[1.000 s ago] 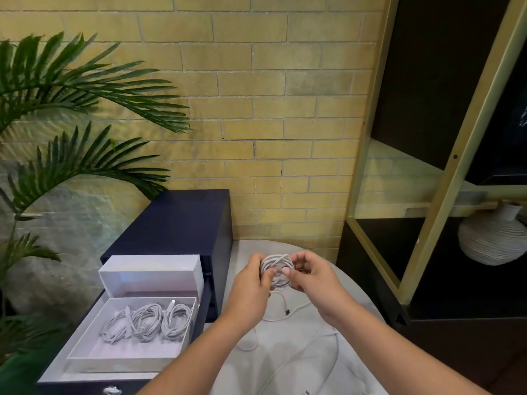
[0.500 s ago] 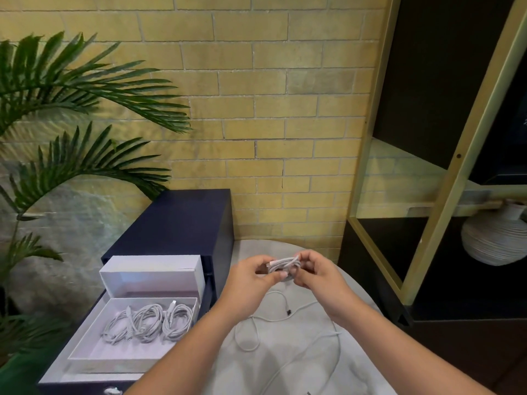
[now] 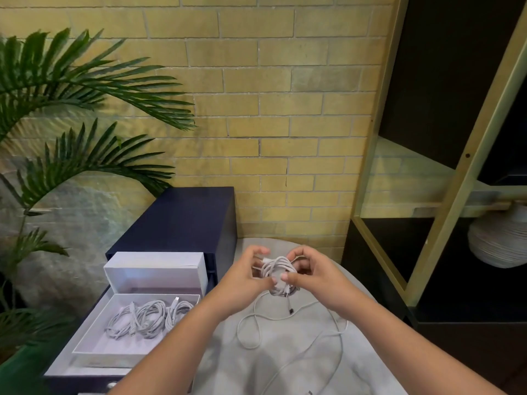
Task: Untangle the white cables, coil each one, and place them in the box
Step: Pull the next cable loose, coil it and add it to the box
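Observation:
Both hands hold one coiled white cable (image 3: 278, 271) above the round grey table (image 3: 285, 366). My left hand (image 3: 242, 283) pinches the coil from the left and my right hand (image 3: 313, 273) pinches it from the right, thumbs meeting at its front. A loose tail with a dark plug end hangs down from the coil. A second loose white cable (image 3: 339, 329) trails in loops across the table below. The open white box (image 3: 85, 342) sits at the lower left with three coiled cables (image 3: 148, 315) lying inside it.
The box's white lid (image 3: 155, 273) stands behind it on a dark blue cabinet (image 3: 176, 218). Palm fronds (image 3: 71, 89) fill the left side. A gold-framed dark shelf (image 3: 445, 209) with a ribbed white vase (image 3: 502, 243) stands to the right. A yellow brick wall is behind.
The coil has turned in my hands, from flat and edge-on to upright and rounder. Both hands stayed above the table's far side.

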Available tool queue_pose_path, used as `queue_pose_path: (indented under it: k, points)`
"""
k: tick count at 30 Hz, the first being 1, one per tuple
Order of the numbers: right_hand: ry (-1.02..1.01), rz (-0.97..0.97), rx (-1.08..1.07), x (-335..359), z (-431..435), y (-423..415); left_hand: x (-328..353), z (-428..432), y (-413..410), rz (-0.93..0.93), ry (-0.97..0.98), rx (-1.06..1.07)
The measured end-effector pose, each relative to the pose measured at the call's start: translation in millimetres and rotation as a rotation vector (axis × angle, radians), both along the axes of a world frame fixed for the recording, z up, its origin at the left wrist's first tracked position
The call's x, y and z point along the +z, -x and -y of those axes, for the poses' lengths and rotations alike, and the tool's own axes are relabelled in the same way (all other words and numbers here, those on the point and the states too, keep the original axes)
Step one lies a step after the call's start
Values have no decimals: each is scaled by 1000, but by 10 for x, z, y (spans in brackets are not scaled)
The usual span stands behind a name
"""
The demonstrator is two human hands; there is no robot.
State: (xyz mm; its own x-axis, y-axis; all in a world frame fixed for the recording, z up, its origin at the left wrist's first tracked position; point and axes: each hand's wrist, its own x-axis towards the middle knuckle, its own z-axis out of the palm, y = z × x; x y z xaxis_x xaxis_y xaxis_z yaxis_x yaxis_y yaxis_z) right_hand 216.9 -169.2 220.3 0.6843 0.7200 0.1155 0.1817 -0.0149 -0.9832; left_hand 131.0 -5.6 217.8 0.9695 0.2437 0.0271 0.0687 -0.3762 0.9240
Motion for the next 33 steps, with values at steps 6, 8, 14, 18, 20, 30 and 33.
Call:
queue_pose_path:
  k: [6, 8, 14, 18, 20, 30, 33]
  points:
    - [138, 132, 14, -33, -105, 0, -18, -1, 81, 184, -673, 14]
    - [173, 168, 7, -49, -150, 12, -26, -10, 97, 161, -791, 26]
    - [268, 263, 9, -84, -355, 116, -114, -142, 155, 122, -911, 63]
    - [276, 333, -25, -140, -543, 283, -133, -345, 276, 63, -833, 25]
    - [273, 361, -32, -196, -670, 398, -165, -479, 366, 32, -796, 13]
    - [228, 134, -86, -345, -1613, 843, -148, -1496, 906, -9, -599, 38]
    - [226, 172, -89, -365, -1931, 1038, -104, -1866, 1146, -44, -522, 6]
